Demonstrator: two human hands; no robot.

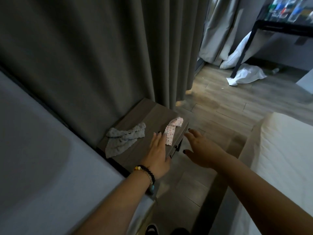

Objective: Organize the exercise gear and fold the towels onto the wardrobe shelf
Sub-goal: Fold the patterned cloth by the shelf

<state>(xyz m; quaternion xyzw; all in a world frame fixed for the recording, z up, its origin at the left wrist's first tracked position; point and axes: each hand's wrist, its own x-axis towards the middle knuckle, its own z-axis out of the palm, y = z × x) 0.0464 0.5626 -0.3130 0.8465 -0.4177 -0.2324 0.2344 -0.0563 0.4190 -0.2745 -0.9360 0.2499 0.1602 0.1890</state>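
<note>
A crumpled grey towel [122, 139] lies on the left part of a small grey-brown nightstand [149, 116]. A narrow pink-and-white spotted cloth [172, 131] lies on the right part, reaching the front edge. My left hand [158, 151] lies flat on the nightstand top, fingers straight, fingertips touching the near end of the spotted cloth. My right hand [201, 150] hovers in the air to the right of the nightstand, fingers spread, holding nothing.
A dark grey curtain [101, 56] hangs behind the nightstand. A bed [33, 150] fills the left, a white bed [279, 158] the right. Wood floor [220, 102] runs between them. White linen [245, 75] lies by a black table frame [243, 48] far right.
</note>
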